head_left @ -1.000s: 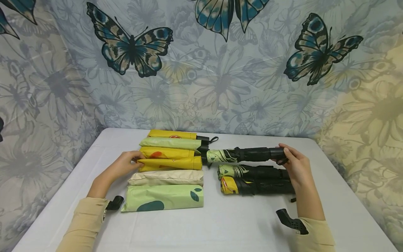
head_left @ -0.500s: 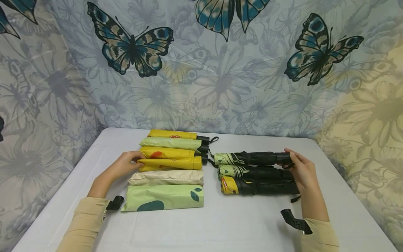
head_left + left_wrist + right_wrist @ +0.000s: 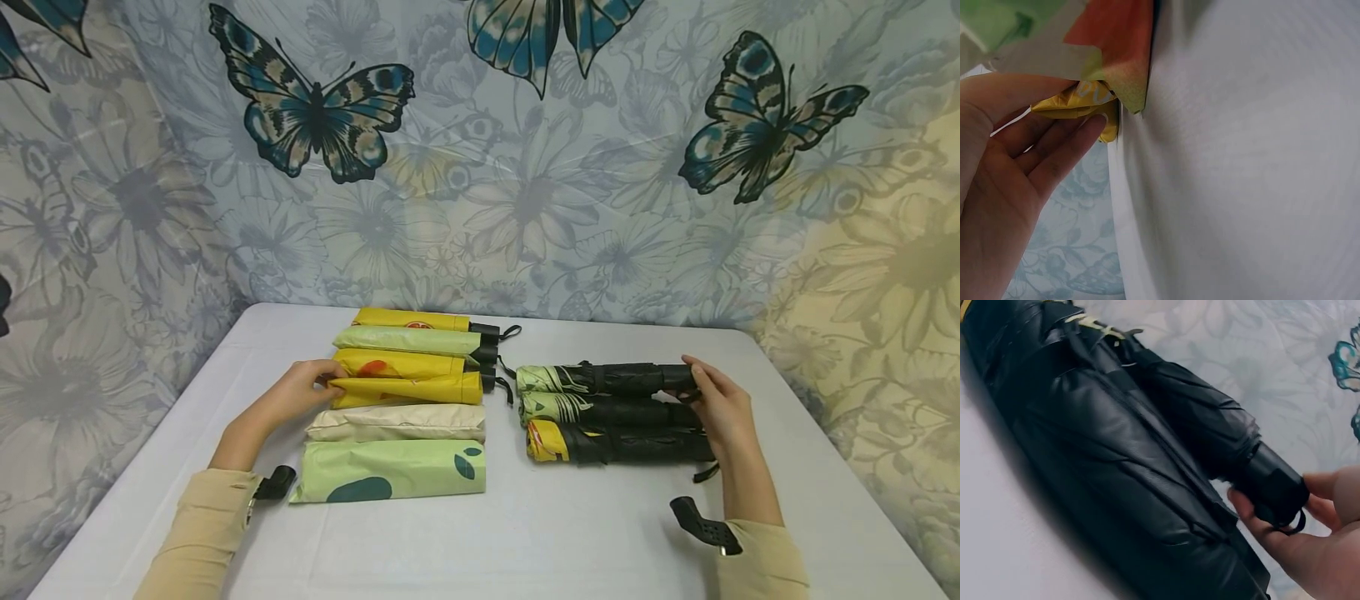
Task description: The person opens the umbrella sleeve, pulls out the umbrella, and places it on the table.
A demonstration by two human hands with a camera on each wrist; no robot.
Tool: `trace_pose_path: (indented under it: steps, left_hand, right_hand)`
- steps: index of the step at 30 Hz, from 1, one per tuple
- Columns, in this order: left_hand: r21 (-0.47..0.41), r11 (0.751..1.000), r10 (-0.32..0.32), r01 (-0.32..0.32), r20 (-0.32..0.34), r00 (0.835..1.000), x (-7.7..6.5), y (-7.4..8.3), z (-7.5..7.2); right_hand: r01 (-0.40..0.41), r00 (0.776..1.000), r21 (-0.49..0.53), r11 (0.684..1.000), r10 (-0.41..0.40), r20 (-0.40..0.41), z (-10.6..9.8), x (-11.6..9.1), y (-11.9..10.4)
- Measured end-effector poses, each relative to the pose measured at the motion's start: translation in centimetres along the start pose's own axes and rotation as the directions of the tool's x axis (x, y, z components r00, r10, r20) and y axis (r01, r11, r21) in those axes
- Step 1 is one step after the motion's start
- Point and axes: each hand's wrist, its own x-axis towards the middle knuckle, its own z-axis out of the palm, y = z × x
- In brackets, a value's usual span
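My left hand (image 3: 300, 393) pinches the left end of a yellow umbrella sleeve (image 3: 408, 391); in the left wrist view, yellow fabric (image 3: 1079, 103) shows between thumb and fingers. At the right, my right hand (image 3: 723, 412) holds the handle end of a folded black umbrella (image 3: 622, 379) with a green-patterned tip. In the right wrist view, thumb and fingers are around its black handle (image 3: 1272, 484). This umbrella lies level, pointing left, just behind another black-and-green folded umbrella (image 3: 622, 410) and a black-and-yellow one (image 3: 630, 444). Whether it touches the table is hidden.
Behind the held sleeve lie a covered yellow umbrella (image 3: 401, 363), a light-green one (image 3: 408, 337) and another yellow one (image 3: 412, 318), with black handles to the right. In front are a cream sleeve (image 3: 397, 423) and a green leaf-print sleeve (image 3: 393, 472), on a white-covered table (image 3: 525, 542).
My right hand has drawn the black-and-green umbrella right and slightly nearer, away from the yellow sleeve and alongside the other two. My left hand has stayed in place.
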Motion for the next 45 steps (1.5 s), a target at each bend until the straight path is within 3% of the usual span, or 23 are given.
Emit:
trace_pose_path:
  steps: [6,9,13,16,21,28,36,45]
  left_hand:
    - [0.003,1.0,0.001,-0.001,0.0,1.0,0.0,0.1,0.0]
    - [0.001,1.0,0.0,0.0,0.001,1.0,0.0,0.2,0.0]
    - [0.002,1.0,0.001,-0.001,0.001,1.0,0.0,0.2,0.0]
    - [0.006,1.0,0.005,-0.005,0.002,1.0,0.0,0.2,-0.1]
    - [0.012,1.0,0.001,-0.001,0.006,1.0,0.0,0.2,-0.1]
    - [0.01,1.0,-0.011,0.011,0.011,1.0,0.0,0.0,0.0]
    - [0.003,1.0,-0.018,0.018,0.015,1.0,0.1,-0.1,0.1]
    - [-0.013,1.0,-0.01,0.011,0.009,1.0,0.0,0.1,0.1]
  right_hand:
    - [-0.024,0.994,-0.094,0.995,0.013,-0.112,0.5,0.4,0.1]
    - [-0.065,0.983,-0.217,0.974,0.025,-0.18,0.9,0.7,-0.1]
    - [-0.148,0.969,-0.449,0.881,0.038,-0.245,1.2,0.9,-0.3]
    - [-0.17,0.968,-0.531,0.83,0.041,-0.246,1.2,1.0,-0.4]
    - [-0.176,0.97,-0.527,0.832,0.055,-0.237,1.2,1.3,-0.2]
    - [-0.201,0.966,-0.575,0.793,0.065,-0.248,1.5,1.9,0.5]
    - [-0.178,0.974,-0.582,0.793,0.06,-0.217,1.3,2.0,0.9]
    - [-0.217,0.973,-0.595,0.774,0.123,-0.194,1.0,1.4,1.3]
